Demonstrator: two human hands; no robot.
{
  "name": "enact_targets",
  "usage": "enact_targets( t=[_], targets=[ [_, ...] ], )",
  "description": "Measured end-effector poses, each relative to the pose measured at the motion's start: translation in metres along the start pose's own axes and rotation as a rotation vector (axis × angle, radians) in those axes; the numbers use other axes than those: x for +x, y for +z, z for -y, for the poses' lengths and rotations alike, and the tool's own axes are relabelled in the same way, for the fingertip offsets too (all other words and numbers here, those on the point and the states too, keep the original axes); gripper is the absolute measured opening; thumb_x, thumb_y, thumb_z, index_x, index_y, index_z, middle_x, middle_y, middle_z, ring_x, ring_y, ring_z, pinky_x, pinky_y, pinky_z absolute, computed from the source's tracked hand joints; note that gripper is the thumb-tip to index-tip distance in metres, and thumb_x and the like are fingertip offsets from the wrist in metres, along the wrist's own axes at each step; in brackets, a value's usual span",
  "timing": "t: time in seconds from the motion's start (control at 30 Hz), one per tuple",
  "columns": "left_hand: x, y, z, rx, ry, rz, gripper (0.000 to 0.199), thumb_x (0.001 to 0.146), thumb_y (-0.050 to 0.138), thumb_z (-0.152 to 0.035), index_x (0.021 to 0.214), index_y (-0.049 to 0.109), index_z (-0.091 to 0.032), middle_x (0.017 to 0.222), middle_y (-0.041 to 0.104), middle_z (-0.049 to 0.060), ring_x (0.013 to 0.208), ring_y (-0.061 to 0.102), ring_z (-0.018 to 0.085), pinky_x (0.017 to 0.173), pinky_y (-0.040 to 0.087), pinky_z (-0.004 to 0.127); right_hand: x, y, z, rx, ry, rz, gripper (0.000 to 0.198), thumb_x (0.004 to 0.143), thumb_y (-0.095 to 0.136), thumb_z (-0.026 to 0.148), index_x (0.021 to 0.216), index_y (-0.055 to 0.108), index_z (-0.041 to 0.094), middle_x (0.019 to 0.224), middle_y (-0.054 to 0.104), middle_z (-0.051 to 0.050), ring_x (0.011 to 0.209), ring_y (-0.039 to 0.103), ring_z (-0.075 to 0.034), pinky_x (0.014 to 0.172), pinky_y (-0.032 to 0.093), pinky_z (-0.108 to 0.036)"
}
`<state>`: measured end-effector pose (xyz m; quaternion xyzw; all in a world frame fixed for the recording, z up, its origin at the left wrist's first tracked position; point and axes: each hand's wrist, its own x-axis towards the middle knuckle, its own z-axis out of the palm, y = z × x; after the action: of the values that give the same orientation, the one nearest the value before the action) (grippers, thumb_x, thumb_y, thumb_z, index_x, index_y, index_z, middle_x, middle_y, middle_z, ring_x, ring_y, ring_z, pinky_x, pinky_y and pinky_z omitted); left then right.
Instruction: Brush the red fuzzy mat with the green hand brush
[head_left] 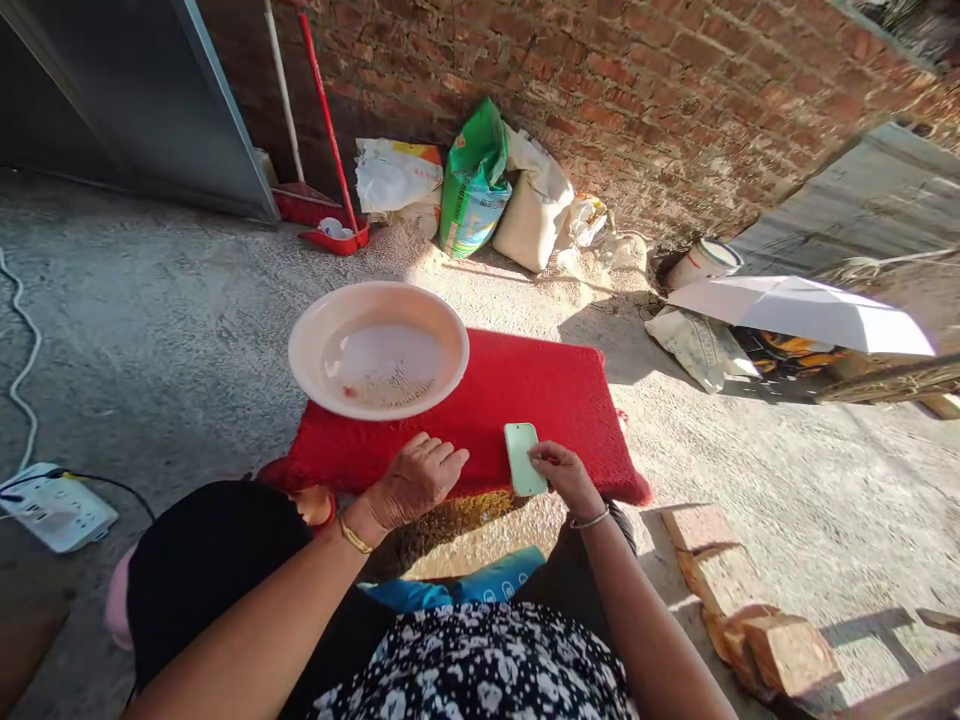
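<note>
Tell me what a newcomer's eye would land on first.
Probably the bright red, fuzzy cloth at the centre. A wide, round, pale pink basin sits at its far left; toward the cloth's near right lies a flat, mint-green, round-cornered object, the right hand at its edge.

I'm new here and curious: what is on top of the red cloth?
A pale basin stands on its far left part, hiding the cloth beneath. Near the front edge, fingers of the right hand touch a pale green object; what lies directly under it cannot be seen.

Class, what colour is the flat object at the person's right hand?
The flat object is pale mint green; it shows best in the head view.
</note>
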<state>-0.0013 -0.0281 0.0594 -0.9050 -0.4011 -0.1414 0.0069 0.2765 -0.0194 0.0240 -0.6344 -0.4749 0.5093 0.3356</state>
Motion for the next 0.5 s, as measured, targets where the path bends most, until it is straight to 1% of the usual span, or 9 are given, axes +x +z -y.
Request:
enact_targets(
  t=[0.1, 0.17, 0.2, 0.23, 0.27, 0.3, 0.37, 0.43, 0.5],
  targets=[
    [0.001, 0.000, -0.002, -0.009, -0.001, 0.017, 0.032, 0.099, 0.029, -0.021, 0.097, 0.060, -0.019, 0.077, 0.059, 0.004, 0.073, 0.053, 0.018, 0.068, 0.032, 0.034, -0.017, -0.077, -0.019, -0.114, 0.055, -0.242, 0.039, 0.059, 0.066, 0.048, 0.085, 0.064, 0.019, 0.056, 0.048, 0.006, 0.047, 0.040, -0.009, 0.043, 0.030, -0.022],
    [0.001, 0.002, -0.001, -0.011, -0.001, 0.014, 0.031, 0.099, 0.030, -0.020, 0.097, 0.061, -0.018, 0.077, 0.059, 0.005, 0.073, 0.053, 0.018, 0.069, 0.034, 0.034, -0.030, -0.121, -0.028, -0.242, 0.073, -0.435, 0.038, 0.058, 0.063, 0.047, 0.084, 0.065, 0.019, 0.059, 0.051, 0.004, 0.048, 0.042, -0.010, 0.044, 0.032, -0.023],
    [0.001, 0.004, 0.000, -0.009, -0.002, 0.010, 0.030, 0.098, 0.031, -0.020, 0.096, 0.061, -0.018, 0.077, 0.059, 0.005, 0.074, 0.053, 0.018, 0.069, 0.035, 0.034, -0.037, -0.137, -0.030, -0.304, 0.082, -0.523, 0.038, 0.058, 0.062, 0.047, 0.083, 0.066, 0.019, 0.060, 0.052, 0.003, 0.049, 0.044, -0.010, 0.044, 0.033, -0.024],
    [0.002, 0.006, 0.001, -0.007, -0.007, 0.003, 0.030, 0.098, 0.031, -0.020, 0.095, 0.061, -0.018, 0.077, 0.059, 0.005, 0.074, 0.053, 0.018, 0.070, 0.036, 0.034, -0.042, -0.147, -0.031, -0.341, 0.085, -0.593, 0.038, 0.058, 0.062, 0.047, 0.083, 0.067, 0.019, 0.062, 0.053, 0.003, 0.049, 0.045, -0.011, 0.044, 0.034, -0.024],
    [0.002, 0.009, 0.003, -0.004, -0.018, -0.005, 0.029, 0.098, 0.032, -0.020, 0.095, 0.062, -0.019, 0.078, 0.059, 0.005, 0.075, 0.054, 0.019, 0.071, 0.038, 0.035, -0.046, -0.152, -0.031, -0.343, 0.083, -0.635, 0.038, 0.058, 0.062, 0.047, 0.083, 0.067, 0.019, 0.063, 0.054, 0.002, 0.049, 0.045, -0.011, 0.043, 0.034, -0.024],
    [0.003, 0.012, 0.005, -0.001, -0.034, -0.016, 0.029, 0.097, 0.034, -0.020, 0.095, 0.062, -0.019, 0.079, 0.059, 0.006, 0.077, 0.054, 0.020, 0.072, 0.040, 0.036, -0.049, -0.150, -0.030, -0.306, 0.074, -0.644, 0.039, 0.058, 0.063, 0.047, 0.084, 0.067, 0.019, 0.063, 0.053, 0.002, 0.049, 0.045, -0.010, 0.043, 0.034, -0.024],
    [0.004, 0.020, 0.010, 0.006, -0.086, -0.047, 0.026, 0.096, 0.038, -0.023, 0.099, 0.063, -0.018, 0.087, 0.061, 0.008, 0.086, 0.056, 0.022, 0.079, 0.043, 0.037, -0.047, -0.133, -0.025, -0.164, 0.037, -0.577, 0.041, 0.059, 0.064, 0.048, 0.087, 0.065, 0.019, 0.063, 0.051, 0.004, 0.046, 0.042, -0.009, 0.042, 0.034, -0.023],
    [0.004, 0.030, 0.015, 0.020, -0.149, -0.077, 0.026, 0.094, 0.045, -0.028, 0.110, 0.062, -0.017, 0.105, 0.061, 0.012, 0.103, 0.054, 0.026, 0.088, 0.044, 0.041, -0.039, -0.101, -0.016, -0.021, 0.001, -0.469, 0.042, 0.060, 0.067, 0.048, 0.090, 0.064, 0.019, 0.062, 0.050, 0.005, 0.044, 0.040, -0.008, 0.040, 0.033, -0.022],
    [0.004, 0.040, 0.019, 0.041, -0.211, -0.081, 0.034, 0.091, 0.052, -0.033, 0.119, 0.060, -0.016, 0.122, 0.056, 0.016, 0.117, 0.049, 0.030, 0.097, 0.041, 0.044, -0.025, -0.065, -0.008, 0.081, -0.024, -0.368, 0.043, 0.061, 0.069, 0.049, 0.091, 0.062, 0.019, 0.064, 0.051, 0.004, 0.045, 0.042, -0.008, 0.040, 0.034, -0.022]
  ],
)
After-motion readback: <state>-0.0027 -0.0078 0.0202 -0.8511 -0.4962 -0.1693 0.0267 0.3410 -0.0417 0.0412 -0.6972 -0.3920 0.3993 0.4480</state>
